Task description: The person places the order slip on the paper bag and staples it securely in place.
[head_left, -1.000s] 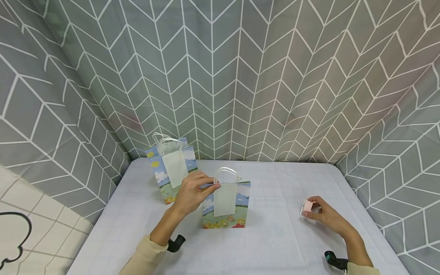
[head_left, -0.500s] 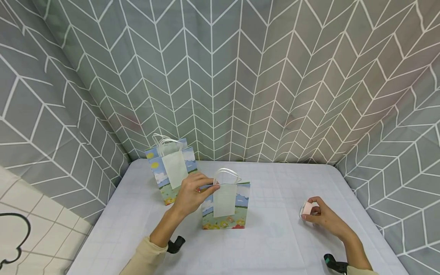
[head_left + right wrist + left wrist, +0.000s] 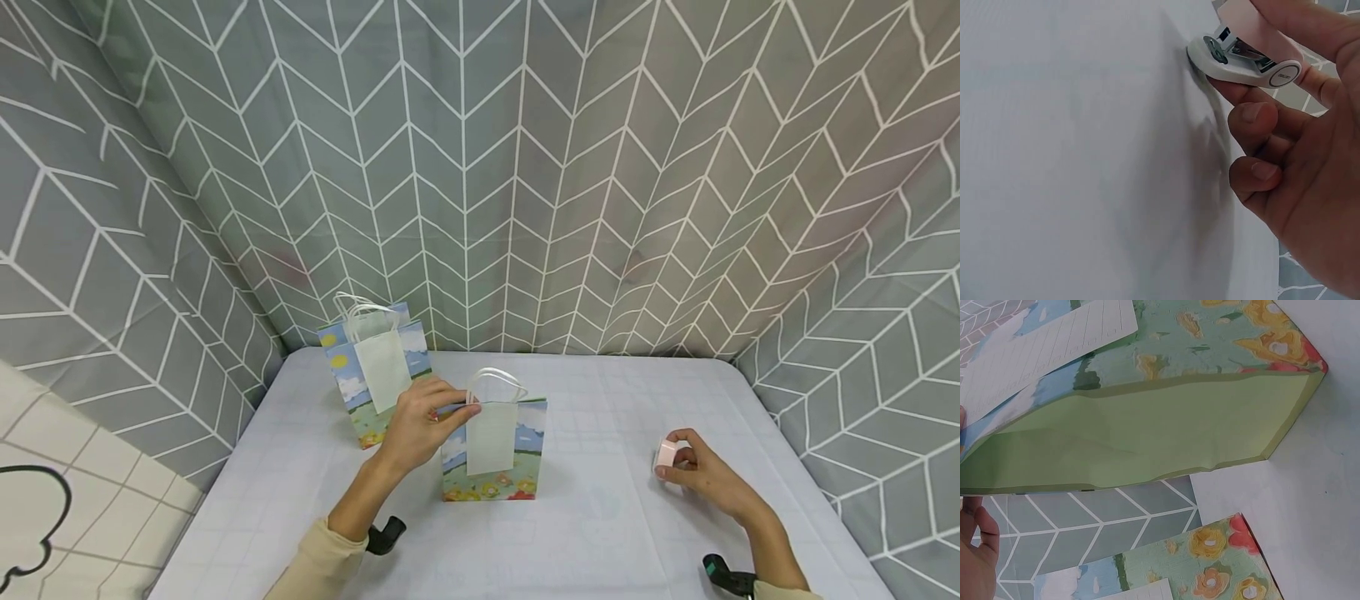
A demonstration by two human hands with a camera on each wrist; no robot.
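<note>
My left hand (image 3: 422,421) pinches the top left edge of a small paper gift bag (image 3: 529,454) printed with sky and flowers. The bag stands upright, its white twisted handles (image 3: 497,372) sticking up and a lined white paper slip (image 3: 491,442) lying over its front. In the left wrist view, the bag's plain green side (image 3: 1147,434) fills the middle; only a few fingers (image 3: 979,544) show. Far to the right, my right hand (image 3: 708,473) grips a pink and white mini stapler (image 3: 1241,59) between thumb and fingers, just above the cloth. Its jaws stand apart with nothing between them.
Behind my left hand, at the table's back left, stands a similar gift bag (image 3: 348,379) with white handles and its own white slip (image 3: 382,371). A white cloth covers the table (image 3: 600,533). Patterned grey curtains (image 3: 495,167) enclose the back and sides.
The stapler in my right hand has turned slightly and shifted a little to the left. My left hand and both bags stay in place.
</note>
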